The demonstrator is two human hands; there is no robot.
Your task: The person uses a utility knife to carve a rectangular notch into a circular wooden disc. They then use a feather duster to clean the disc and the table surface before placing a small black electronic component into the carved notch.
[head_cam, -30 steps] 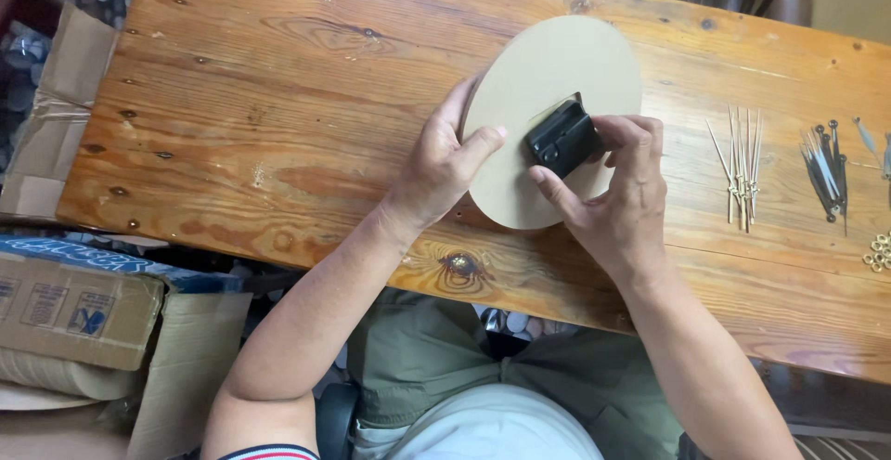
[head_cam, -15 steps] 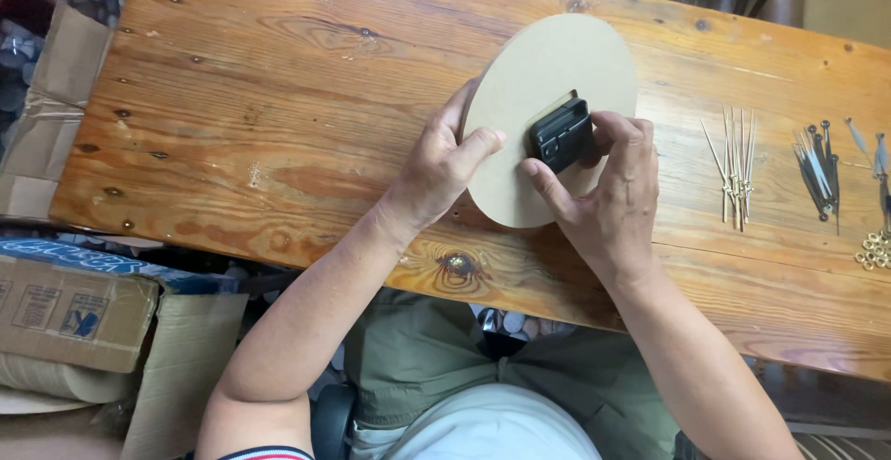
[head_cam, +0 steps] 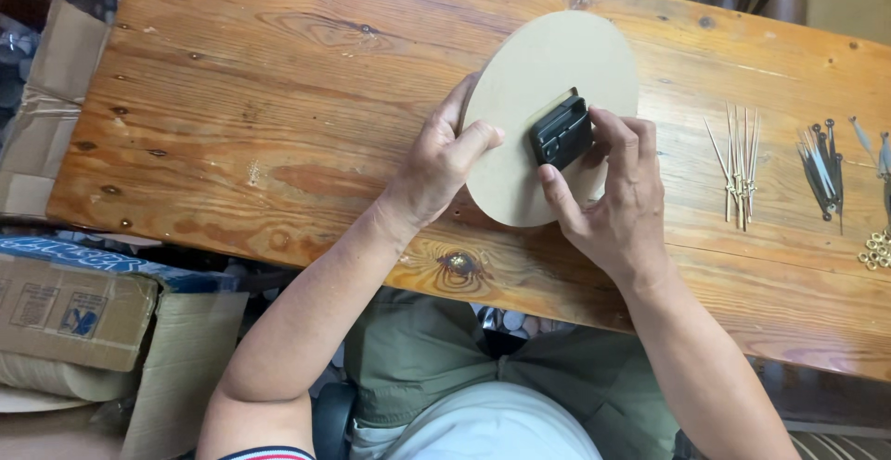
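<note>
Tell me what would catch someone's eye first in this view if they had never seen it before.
The pale oval board in the middle of the wooden table stands out first, with a small black box on it. The left hand grips the board's left edge while the right hand holds the box. To the right lie thin pale rods, dark metal pieces and small brass rings.

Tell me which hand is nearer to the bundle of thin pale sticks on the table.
Right. The right hand grips the black box just left of the sticks; the left hand holds the disc farther away.
</note>
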